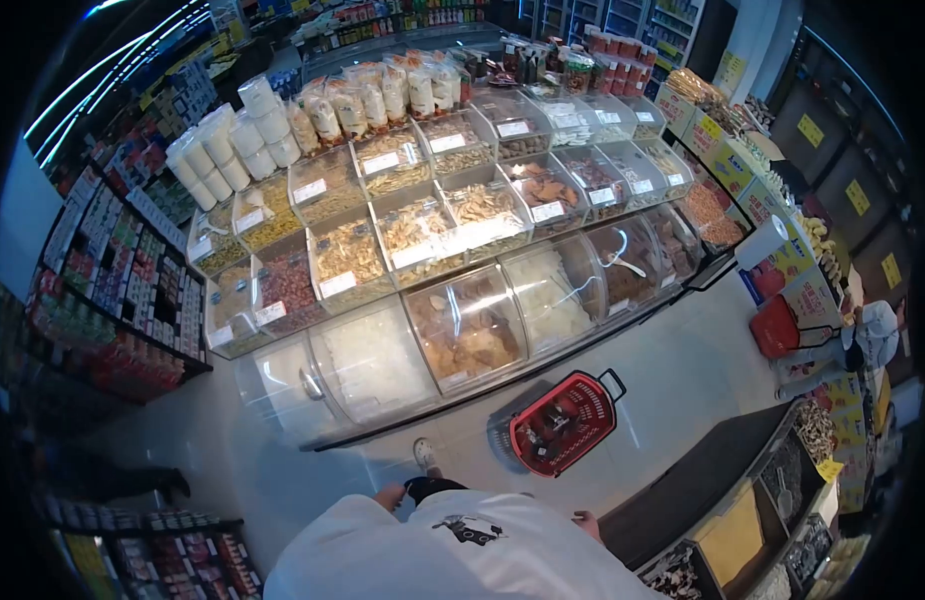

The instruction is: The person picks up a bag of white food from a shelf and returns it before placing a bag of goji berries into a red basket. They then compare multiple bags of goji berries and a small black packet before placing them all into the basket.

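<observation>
My left hand (389,496) hangs low in front of me, just out of the white sleeve and beside my black shorts (434,487). Its fingers are mostly hidden. On the other side, only a small part of my right hand (585,521) shows past the white shirt (462,555), near the dark edge of a low display stand. I cannot tell whether either hand holds anything. A red shopping basket (589,402) with a few dark packages inside stands on the floor ahead, apart from both hands.
A tiered display of clear bulk-food bins (467,330) spans the front, with bagged goods (382,95) and white rolls (257,140) on top. A person (872,335) stands at the right near another red basket (774,328). Shelves (112,270) line the left; a dark stand (702,490) is at lower right.
</observation>
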### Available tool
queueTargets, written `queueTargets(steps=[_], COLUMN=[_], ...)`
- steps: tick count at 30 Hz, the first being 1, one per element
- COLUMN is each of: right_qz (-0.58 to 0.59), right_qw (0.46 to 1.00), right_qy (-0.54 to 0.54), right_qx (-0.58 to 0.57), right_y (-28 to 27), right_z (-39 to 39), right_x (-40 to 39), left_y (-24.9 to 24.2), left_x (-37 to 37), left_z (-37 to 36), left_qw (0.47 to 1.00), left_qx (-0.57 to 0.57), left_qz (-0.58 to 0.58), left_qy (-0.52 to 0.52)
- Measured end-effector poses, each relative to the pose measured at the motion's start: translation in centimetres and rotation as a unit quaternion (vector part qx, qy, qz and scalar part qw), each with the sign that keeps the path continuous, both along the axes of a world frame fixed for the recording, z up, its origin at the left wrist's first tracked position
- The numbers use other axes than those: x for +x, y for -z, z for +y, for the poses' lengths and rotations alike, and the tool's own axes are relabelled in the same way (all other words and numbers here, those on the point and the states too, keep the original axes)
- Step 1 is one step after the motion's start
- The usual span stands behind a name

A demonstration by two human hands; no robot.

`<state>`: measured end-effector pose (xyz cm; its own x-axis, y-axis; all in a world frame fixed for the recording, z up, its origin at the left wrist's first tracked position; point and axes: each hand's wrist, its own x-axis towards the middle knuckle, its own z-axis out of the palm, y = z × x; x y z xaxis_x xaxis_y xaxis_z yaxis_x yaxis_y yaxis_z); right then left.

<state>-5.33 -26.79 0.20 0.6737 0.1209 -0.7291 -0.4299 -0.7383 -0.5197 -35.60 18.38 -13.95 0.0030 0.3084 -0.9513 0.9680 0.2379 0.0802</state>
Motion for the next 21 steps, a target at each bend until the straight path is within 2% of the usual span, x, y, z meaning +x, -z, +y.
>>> queueTargets(steps=[1,2,3,4,5,6,7,8,10,11,13,14,15,16,17,19,21], right_qz=[0.004,-0.014,-0.033,-0.032,-0.045,-0.057,-0.093,-0.090,-0.086,-0.136,-0.092,-0.045,-0.042,0.027,0.089,0.068,0.000], right_qw=[1.000,0.996,0.986,0.986,0.982,0.977,0.970,0.970,0.962,0.935,0.941,0.945,0.948,0.983,0.992,0.994,0.967], right_qy=[0.000,-0.049,-0.101,-0.105,-0.143,-0.181,-0.204,-0.209,-0.192,-0.252,-0.264,-0.274,-0.262,-0.122,0.020,-0.015,-0.236], right_qx=[-0.006,-0.066,-0.126,-0.126,-0.112,-0.097,-0.090,-0.088,-0.175,-0.211,-0.193,-0.174,-0.176,-0.135,-0.089,-0.080,-0.100], right_y=[0.8,2.2,4.1,5.7,7.4,10.4,13.2,13.0,11.5,15.7,15.1,14.2,13.2,12.2,10.1,7.3,6.3], right_z=[-2.6,-5.1,-8.1,-10.6,-13.3,-16.5,-19.4,-19.6,-19.2,-20.8,-18.1,-16.0,-14.1,-11.6,-7.9,-3.5,-0.7], right_x=[0.9,2.3,3.7,5.3,6.6,7.9,9.2,10.5,13.5,15.2,18.4,19.7,19.8,19.9,20.7,20.6,21.3], left_y=[7.4,8.9,8.5,4.6,0.2,-3.7,-6.0,-5.5,-1.0,-1.7,-3.0,-3.3,-3.7,-4.0,-4.1,-3.0,-2.2], left_x=[-3.2,-4.9,-4.6,-0.9,2.0,4.4,6.0,6.7,7.6,8.7,11.3,12.5,13.5,15.2,17.8,21.0,22.7], left_z=[2.0,2.9,1.2,0.9,-0.2,-1.3,-2.2,-3.2,-5.1,-6.7,-9.9,-10.2,-8.9,-7.2,-5.3,-3.8,-3.1], left_qw=[0.992,0.928,0.931,0.965,0.966,0.967,0.964,0.965,0.965,0.966,0.972,0.974,0.972,0.970,0.967,0.960,0.948], left_qx=[0.021,0.189,0.183,0.223,0.223,0.231,0.239,0.240,0.215,0.194,0.114,0.054,0.051,0.035,0.022,-0.021,-0.067], left_qz=[0.037,-0.045,-0.040,-0.067,-0.065,-0.090,-0.113,-0.108,-0.136,-0.152,-0.145,-0.119,-0.120,-0.100,-0.084,-0.049,-0.007], left_qy=[0.122,0.318,0.315,0.118,0.115,0.063,0.010,0.006,0.060,0.080,0.142,0.185,0.197,0.218,0.238,0.274,0.311])
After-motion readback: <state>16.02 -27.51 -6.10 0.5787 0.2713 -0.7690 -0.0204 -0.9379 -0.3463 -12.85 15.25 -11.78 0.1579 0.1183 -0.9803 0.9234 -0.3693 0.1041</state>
